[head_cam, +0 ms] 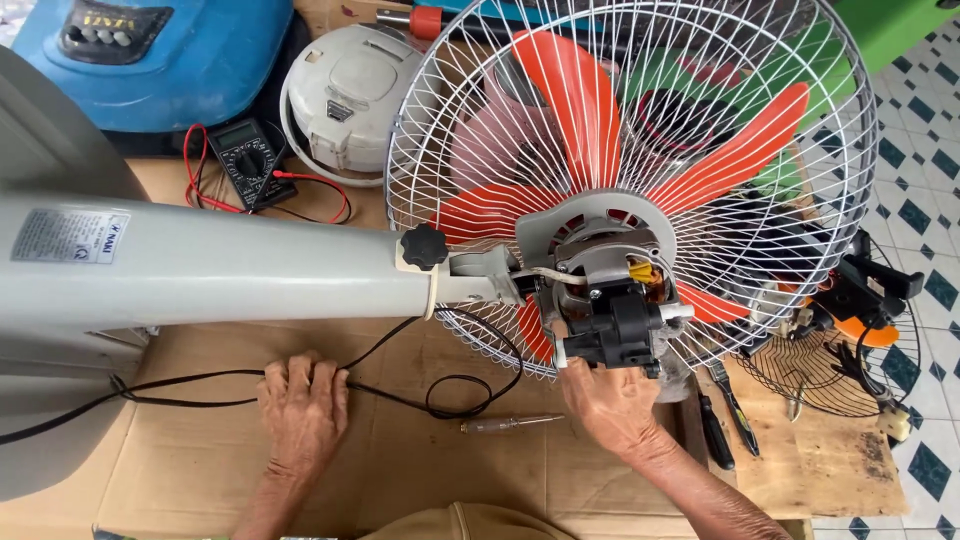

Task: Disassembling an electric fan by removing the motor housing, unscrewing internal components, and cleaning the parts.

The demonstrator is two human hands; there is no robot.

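Note:
A grey stand fan (230,265) lies on its side across the cardboard, its white wire cage (640,120) and orange blades (580,110) facing away. The rear cover is off, so the bare motor (600,265) shows. My right hand (610,405) reaches up under the motor and its fingers grip the black gear box (620,335) at the back. My left hand (303,410) rests flat on the cardboard, fingers curled over the fan's black power cord (400,400). A black knob (424,246) sits on the fan's neck.
A tester screwdriver (510,424) lies on the cardboard (450,470) between my hands. Black-handled tools (722,420) lie at right. A multimeter (247,158) with red leads, a white rice cooker (345,95) and a blue appliance (150,50) stand behind. A second small fan (850,330) lies at right.

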